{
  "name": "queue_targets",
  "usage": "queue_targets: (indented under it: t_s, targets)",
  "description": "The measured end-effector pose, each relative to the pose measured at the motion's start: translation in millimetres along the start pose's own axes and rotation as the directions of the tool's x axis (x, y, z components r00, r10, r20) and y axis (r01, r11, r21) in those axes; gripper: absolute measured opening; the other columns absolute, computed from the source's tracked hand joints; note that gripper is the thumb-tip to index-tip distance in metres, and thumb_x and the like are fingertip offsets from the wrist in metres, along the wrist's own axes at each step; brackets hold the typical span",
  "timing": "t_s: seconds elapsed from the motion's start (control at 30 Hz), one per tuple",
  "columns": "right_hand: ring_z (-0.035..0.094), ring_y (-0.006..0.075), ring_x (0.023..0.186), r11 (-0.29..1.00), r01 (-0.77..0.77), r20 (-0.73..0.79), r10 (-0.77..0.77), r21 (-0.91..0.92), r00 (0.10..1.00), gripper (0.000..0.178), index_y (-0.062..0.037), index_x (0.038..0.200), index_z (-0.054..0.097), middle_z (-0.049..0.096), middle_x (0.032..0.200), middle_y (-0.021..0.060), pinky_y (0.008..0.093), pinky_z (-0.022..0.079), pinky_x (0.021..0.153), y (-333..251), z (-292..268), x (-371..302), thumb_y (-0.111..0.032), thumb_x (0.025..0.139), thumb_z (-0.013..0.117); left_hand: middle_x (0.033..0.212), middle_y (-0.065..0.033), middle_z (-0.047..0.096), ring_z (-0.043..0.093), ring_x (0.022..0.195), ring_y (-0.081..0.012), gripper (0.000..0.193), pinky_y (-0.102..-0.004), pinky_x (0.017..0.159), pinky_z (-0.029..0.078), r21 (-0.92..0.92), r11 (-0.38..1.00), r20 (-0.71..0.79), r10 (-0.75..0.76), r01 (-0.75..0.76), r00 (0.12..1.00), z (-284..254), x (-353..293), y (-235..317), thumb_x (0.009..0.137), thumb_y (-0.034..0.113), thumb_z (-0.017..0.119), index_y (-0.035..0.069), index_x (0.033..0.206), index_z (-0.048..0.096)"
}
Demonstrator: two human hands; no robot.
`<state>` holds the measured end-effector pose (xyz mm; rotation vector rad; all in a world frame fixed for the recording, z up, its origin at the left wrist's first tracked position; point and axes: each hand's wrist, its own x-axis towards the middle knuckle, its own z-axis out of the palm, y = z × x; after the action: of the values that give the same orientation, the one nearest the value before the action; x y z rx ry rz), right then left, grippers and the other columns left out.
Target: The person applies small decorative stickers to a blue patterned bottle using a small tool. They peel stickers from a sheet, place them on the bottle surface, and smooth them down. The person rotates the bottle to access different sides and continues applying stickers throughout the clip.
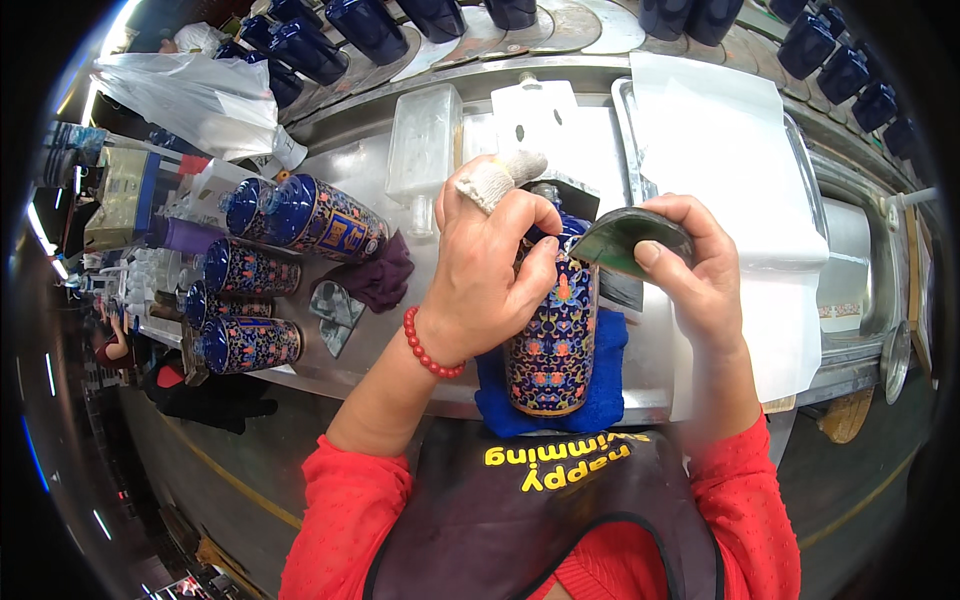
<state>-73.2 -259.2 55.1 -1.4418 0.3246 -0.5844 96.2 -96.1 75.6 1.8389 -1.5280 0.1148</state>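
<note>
A dark blue bottle [552, 350] with a colourful floral pattern lies in front of me, its base towards me, on a blue towel [612, 360]. My left hand [490, 265] is at the bottle's shoulder, thumb and forefinger pinched together; anything between the tips is too small to make out. White cloth [487, 185] is wrapped round one of its fingers. My right hand [700, 265] grips a dark green, curved, flat scraper [632, 240] between thumb and fingers, its edge by the bottle's shoulder. The bottle's neck is partly hidden by my left hand.
Several patterned blue bottles [250, 345] lie at the left, beside a purple cloth [375, 272] and a small dark, flat piece [335, 312]. Beyond are a clear plastic box [425, 140] and white sheets [720, 170]. Plain blue bottles [365, 30] stand on the conveyor [560, 30].
</note>
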Motion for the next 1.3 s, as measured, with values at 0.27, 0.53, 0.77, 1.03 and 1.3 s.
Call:
queue_targets:
  t_s: [0.27,0.53,0.77,1.03,1.3]
  targets:
    - [0.064,0.011,0.095,0.997,0.035,0.018,-0.034,-0.074,0.999,0.025,0.0009,0.114,0.065,0.069,0.103,0.0052,0.0267,0.053,0.085,-1.4,-2.4,-0.7,-0.005,0.089,0.068,0.119,-0.0198,0.064,0.047,0.125,-0.0432,0.02,-0.054,0.11,0.03,-0.045,0.997,-0.085,0.052,-0.056,0.995,3.9,-8.2,-0.9,0.076,0.004,0.066,0.008,0.095,0.068]
    - [0.065,0.0107,0.096,0.999,0.028,-0.012,-0.029,-0.038,1.0,0.025,0.0013,0.115,0.065,0.07,0.105,0.0052,0.0265,0.053,0.086,1.2,-4.3,-2.6,-0.005,0.09,0.067,0.124,-0.0139,0.072,0.047,0.132,-0.0341,0.033,-0.0579,0.118,0.023,0.165,0.969,-0.045,0.193,-0.183,0.98,-0.8,-17.5,4.1,0.072,0.011,0.074,0.018,0.104,0.078]
    - [0.064,0.0093,0.096,0.996,-0.049,-0.065,0.054,0.081,0.996,0.026,0.0012,0.117,0.063,0.07,0.106,0.0048,0.0256,0.053,0.086,4.6,-1.8,-3.1,-0.006,0.093,0.068,0.123,-0.0148,0.071,0.05,0.129,-0.0342,0.041,-0.0553,0.119,0.026,0.273,0.924,0.001,0.279,-0.268,0.96,-6.7,-29.4,9.7,0.067,0.006,0.065,0.019,0.103,0.08]
    - [0.065,0.0102,0.096,0.912,-0.198,-0.055,0.233,0.358,0.971,0.025,-0.0007,0.118,0.061,0.068,0.107,0.0057,0.0268,0.056,0.086,16.4,2.3,-4.0,-0.006,0.094,0.067,0.124,-0.0162,0.069,0.051,0.126,-0.0368,0.032,-0.0565,0.115,0.029,0.129,0.975,-0.121,0.194,-0.178,0.974,-5.6,-31.6,-0.3,0.071,0.005,0.069,0.016,0.1,0.076]
    - [0.065,0.0105,0.095,0.86,-0.228,-0.046,0.279,0.456,0.959,0.026,-0.0015,0.118,0.06,0.068,0.108,0.0064,0.0273,0.056,0.085,25.5,10.5,-7.8,-0.006,0.094,0.068,0.123,-0.0204,0.067,0.047,0.128,-0.0408,0.027,-0.0536,0.112,0.035,0.004,0.994,-0.173,0.109,-0.11,0.979,-4.4,-35.9,-4.8,0.076,0.003,0.067,0.01,0.101,0.076]
